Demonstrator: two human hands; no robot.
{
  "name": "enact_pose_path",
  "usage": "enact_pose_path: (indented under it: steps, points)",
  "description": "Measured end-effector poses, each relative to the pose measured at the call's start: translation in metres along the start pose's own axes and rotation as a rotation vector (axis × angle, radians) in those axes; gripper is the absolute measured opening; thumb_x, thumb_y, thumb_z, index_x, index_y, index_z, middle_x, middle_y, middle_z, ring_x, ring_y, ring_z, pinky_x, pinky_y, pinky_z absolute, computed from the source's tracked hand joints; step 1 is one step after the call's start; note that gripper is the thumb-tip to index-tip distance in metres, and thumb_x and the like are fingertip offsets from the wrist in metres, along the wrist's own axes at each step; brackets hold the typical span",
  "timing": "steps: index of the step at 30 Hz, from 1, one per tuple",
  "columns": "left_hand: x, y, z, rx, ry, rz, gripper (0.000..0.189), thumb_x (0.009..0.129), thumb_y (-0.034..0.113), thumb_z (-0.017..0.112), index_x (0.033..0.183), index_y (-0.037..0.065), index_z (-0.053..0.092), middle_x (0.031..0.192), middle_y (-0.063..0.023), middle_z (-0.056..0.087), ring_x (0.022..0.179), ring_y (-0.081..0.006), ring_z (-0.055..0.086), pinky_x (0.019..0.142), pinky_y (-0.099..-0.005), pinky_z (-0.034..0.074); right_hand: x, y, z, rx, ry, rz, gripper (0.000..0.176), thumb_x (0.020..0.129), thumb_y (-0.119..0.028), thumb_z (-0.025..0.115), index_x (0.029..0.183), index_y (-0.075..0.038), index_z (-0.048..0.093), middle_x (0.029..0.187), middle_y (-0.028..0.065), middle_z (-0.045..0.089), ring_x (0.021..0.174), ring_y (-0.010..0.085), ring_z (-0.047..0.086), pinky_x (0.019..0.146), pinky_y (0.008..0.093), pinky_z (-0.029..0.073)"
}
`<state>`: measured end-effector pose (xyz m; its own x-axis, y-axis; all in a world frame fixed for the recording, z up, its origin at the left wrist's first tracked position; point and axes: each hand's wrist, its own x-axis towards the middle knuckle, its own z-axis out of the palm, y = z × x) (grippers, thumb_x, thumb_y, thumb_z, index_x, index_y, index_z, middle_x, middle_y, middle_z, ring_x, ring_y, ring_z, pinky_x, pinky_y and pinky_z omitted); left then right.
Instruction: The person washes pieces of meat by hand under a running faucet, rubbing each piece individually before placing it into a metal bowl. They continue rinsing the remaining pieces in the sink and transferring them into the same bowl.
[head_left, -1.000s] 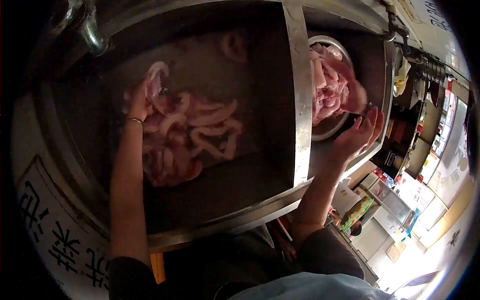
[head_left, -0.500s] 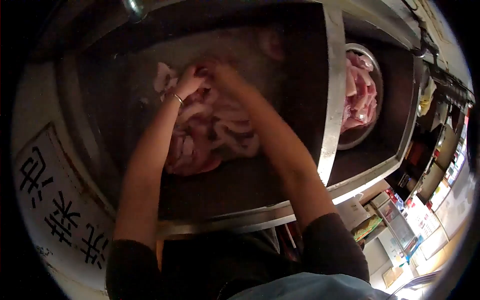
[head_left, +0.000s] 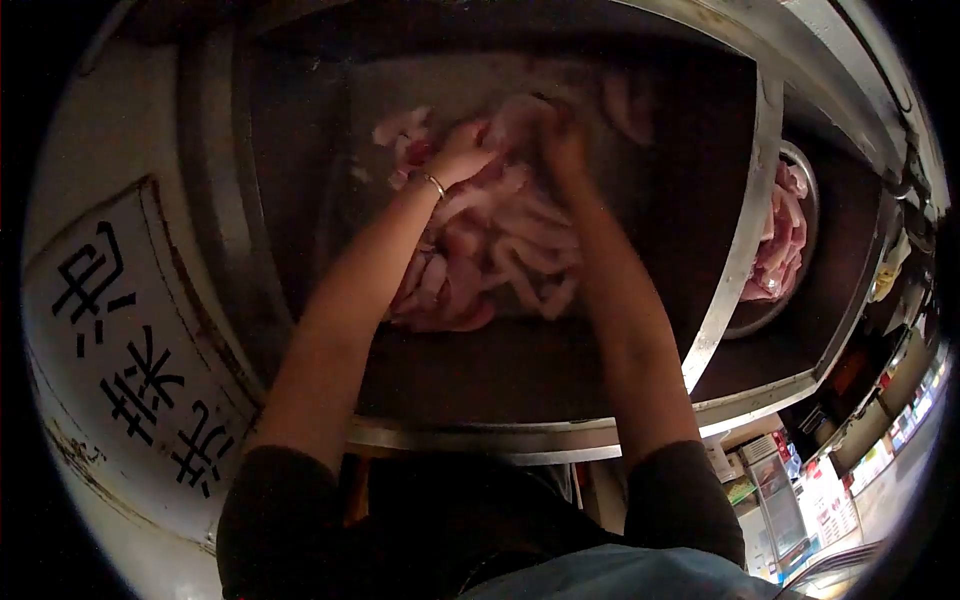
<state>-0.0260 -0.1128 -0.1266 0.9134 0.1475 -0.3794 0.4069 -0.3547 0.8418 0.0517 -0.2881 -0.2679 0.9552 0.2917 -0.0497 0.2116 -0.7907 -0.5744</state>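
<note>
Head-camera view down into a steel sink basin (head_left: 300,230). A pile of raw pink meat strips (head_left: 500,260) lies on the basin floor, toward its far side. Both bare hands meet at the far edge of the pile. The left hand (head_left: 462,150), a thin bracelet (head_left: 432,181) on its wrist, has its fingers curled around a pale strip. The right hand (head_left: 562,135) is just beside it, touching the meat; it is blurred, so whether its fingers are together or apart cannot be told. The work appears to be sorting through the strips by hand. They look wet and slippery and likely need a firm grip. Beyond the right rim, a metal bowl (head_left: 800,160) holds more meat.
</note>
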Motion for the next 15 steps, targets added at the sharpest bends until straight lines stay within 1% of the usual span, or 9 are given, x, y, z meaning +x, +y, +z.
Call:
enact_pose_path:
  steps: [1, 3, 4, 7, 9, 10, 12, 13, 15]
  points:
    - [0.005, -0.005, -0.003, 0.001, 0.003, -0.003, 0.023, 0.079, 0.020, 0.058, 0.092, 0.000, 0.055, 0.082, -0.0074, 0.060, 0.071, -0.0148, 0.055, 0.061, -0.0284, 0.045, 0.001, 0.020, 0.009, 0.263, -0.154, 0.118, 0.038, 0.083, -0.025, 0.045, 0.117, -0.006, 0.046, 0.099, 0.0116, 0.058, 0.089, 0.0252, 0.055, 0.079, 0.0386, 0.044]
    - [0.024, -0.026, -0.009, -0.091, -0.092, -0.370, 0.042, 0.082, 0.031, 0.052, 0.113, 0.002, 0.048, 0.104, -0.0124, 0.056, 0.095, -0.0247, 0.052, 0.085, -0.0335, 0.040, 0.004, 0.025, -0.003, 0.546, -0.311, 0.286, 0.037, 0.083, -0.022, 0.044, 0.117, -0.006, 0.045, 0.100, 0.0115, 0.057, 0.090, 0.0257, 0.054, 0.079, 0.0393, 0.043]
    - [0.031, -0.038, -0.013, -0.090, -0.091, -0.371, 0.042, 0.082, 0.031, 0.052, 0.113, 0.002, 0.048, 0.104, -0.0124, 0.056, 0.095, -0.0247, 0.052, 0.085, -0.0335, 0.040, 0.004, 0.015, -0.022, 0.401, -0.243, 0.231, 0.036, 0.082, -0.020, 0.044, 0.115, -0.006, 0.046, 0.101, 0.0117, 0.057, 0.091, 0.0265, 0.054, 0.079, 0.0398, 0.043]
    - [0.034, -0.042, -0.018, -0.587, -0.004, -0.563, 0.043, 0.081, 0.031, 0.053, 0.112, 0.002, 0.048, 0.108, -0.0141, 0.054, 0.091, -0.0249, 0.054, 0.082, -0.0346, 0.042, 0.002, -0.045, -0.079, -0.200, -0.007, -0.058, 0.032, 0.081, -0.017, 0.044, 0.112, -0.006, 0.049, 0.103, 0.0124, 0.055, 0.093, 0.0289, 0.053, 0.081, 0.0412, 0.042]
    - [0.024, 0.000, -0.019, -0.090, -0.062, -0.385, 0.039, 0.081, 0.027, 0.053, 0.110, 0.001, 0.049, 0.100, -0.0136, 0.057, 0.083, -0.0243, 0.056, 0.077, -0.0338, 0.044, 0.006, -0.090, -0.108, -0.310, 0.040, -0.151, 0.031, 0.081, -0.016, 0.044, 0.110, -0.006, 0.050, 0.104, 0.0126, 0.055, 0.093, 0.0297, 0.053, 0.081, 0.0417, 0.042]
    - [0.023, -0.007, -0.008, -0.084, -0.063, -0.386, 0.039, 0.081, 0.027, 0.053, 0.110, 0.001, 0.049, 0.100, -0.0136, 0.057, 0.083, -0.0243, 0.056, 0.077, -0.0338, 0.044, 0.007, -0.114, -0.118, -0.313, -0.039, -0.303, 0.030, 0.076, -0.018, 0.048, 0.102, -0.006, 0.054, 0.101, 0.0142, 0.056, 0.095, 0.0300, 0.051, 0.084, 0.0404, 0.039]
    - [0.021, -0.040, 0.021, 0.222, 0.072, 0.250, 0.027, 0.077, 0.019, 0.055, 0.095, -0.002, 0.054, 0.084, -0.0150, 0.061, 0.073, -0.0246, 0.059, 0.062, -0.0324, 0.045, 0.010, -0.120, -0.116, -0.313, -0.115, -0.455, 0.028, 0.070, -0.020, 0.053, 0.095, -0.006, 0.058, 0.098, 0.0158, 0.056, 0.097, 0.0302, 0.050, 0.087, 0.0391, 0.037]
    - [0.023, -0.046, 0.024, 0.224, 0.072, 0.252, 0.027, 0.077, 0.019, 0.055, 0.095, -0.002, 0.054, 0.084, -0.0150, 0.061, 0.073, -0.0246, 0.059, 0.062, -0.0324, 0.045, 0.013, -0.108, -0.105, -0.223, -0.154, -0.374, 0.030, 0.070, -0.020, 0.054, 0.096, -0.006, 0.057, 0.102, 0.0161, 0.055, 0.099, 0.0318, 0.048, 0.088, 0.0403, 0.035]
    - [0.029, -0.057, 0.026, 0.038, -0.030, -0.016, 0.026, 0.077, 0.018, 0.056, 0.094, -0.002, 0.055, 0.086, -0.0152, 0.061, 0.077, -0.0248, 0.059, 0.066, -0.0331, 0.045, 0.009, -0.086, -0.097, -0.138, -0.194, -0.292, 0.031, 0.070, -0.020, 0.056, 0.098, -0.007, 0.056, 0.106, 0.0164, 0.053, 0.101, 0.0333, 0.046, 0.090, 0.0415, 0.034]
